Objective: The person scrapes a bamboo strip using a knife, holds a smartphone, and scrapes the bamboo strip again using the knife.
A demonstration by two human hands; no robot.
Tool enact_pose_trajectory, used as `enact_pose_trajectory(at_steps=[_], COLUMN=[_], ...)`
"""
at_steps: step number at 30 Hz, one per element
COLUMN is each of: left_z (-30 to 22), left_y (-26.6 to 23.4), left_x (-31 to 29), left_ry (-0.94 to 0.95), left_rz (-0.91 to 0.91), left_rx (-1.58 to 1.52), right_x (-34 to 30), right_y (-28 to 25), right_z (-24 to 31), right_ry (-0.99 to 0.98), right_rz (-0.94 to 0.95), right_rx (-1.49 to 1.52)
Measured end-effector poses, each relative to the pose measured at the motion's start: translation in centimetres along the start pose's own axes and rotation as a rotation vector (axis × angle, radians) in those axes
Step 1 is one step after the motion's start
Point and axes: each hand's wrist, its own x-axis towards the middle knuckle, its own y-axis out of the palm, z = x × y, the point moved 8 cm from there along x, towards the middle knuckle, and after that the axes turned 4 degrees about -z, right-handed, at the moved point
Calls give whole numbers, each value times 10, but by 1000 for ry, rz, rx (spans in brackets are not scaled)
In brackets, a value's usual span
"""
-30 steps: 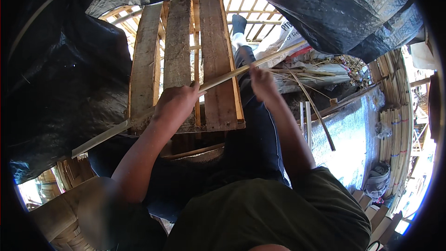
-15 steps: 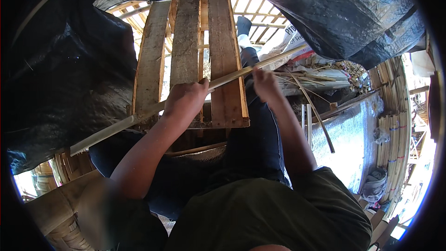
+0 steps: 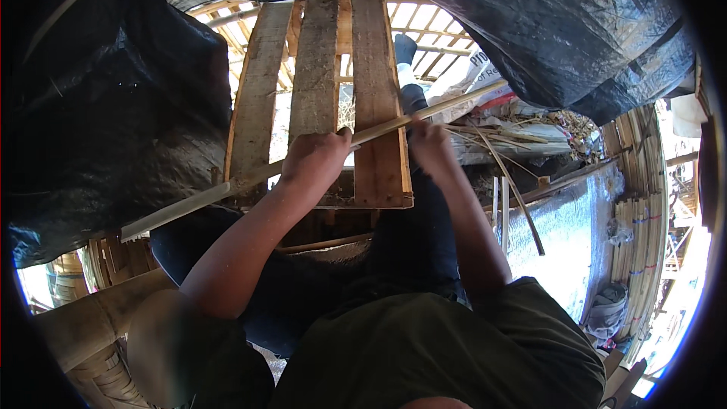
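Note:
A long split bamboo strip lies slantwise over a slatted wooden bench, its near end low on the left and its far end high on the right. My left hand is closed round the strip at about its middle, above the bench slats. Beside the bench's right edge, my right hand is closed against the strip's farther part. Motion blurs its fingers, and whatever they hold is hidden against the dark trouser leg.
Black plastic sheeting hangs at left and overhead. Thin bamboo strips and a white sack lie right of the bench. Bundled slats line the right side, and a thick bamboo pole is at lower left.
My right hand has come slightly down and toward me along the strip. My left hand keeps its hold on the strip; the whole view has shifted a little.

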Motion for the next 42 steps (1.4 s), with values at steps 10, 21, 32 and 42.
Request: enact_pose_trajectory(at_steps=[10, 21, 32, 42], left_z=[6, 7, 3, 2], left_y=[7, 5, -2, -6], left_x=[-8, -9, -6, -2], left_ry=[-27, -18, -33, -36], left_rz=[-74, -172, -119, -81], left_rx=[-100, -136, -132, -152], right_x=[-16, -1, 17, 10], right_y=[-4, -22, -26, -19], right_z=[49, 17, -11, -21], right_ry=[-183, 298, 174, 103], right_rz=[-57, 123, -32, -167], right_rx=[-51, 11, -25, -40])
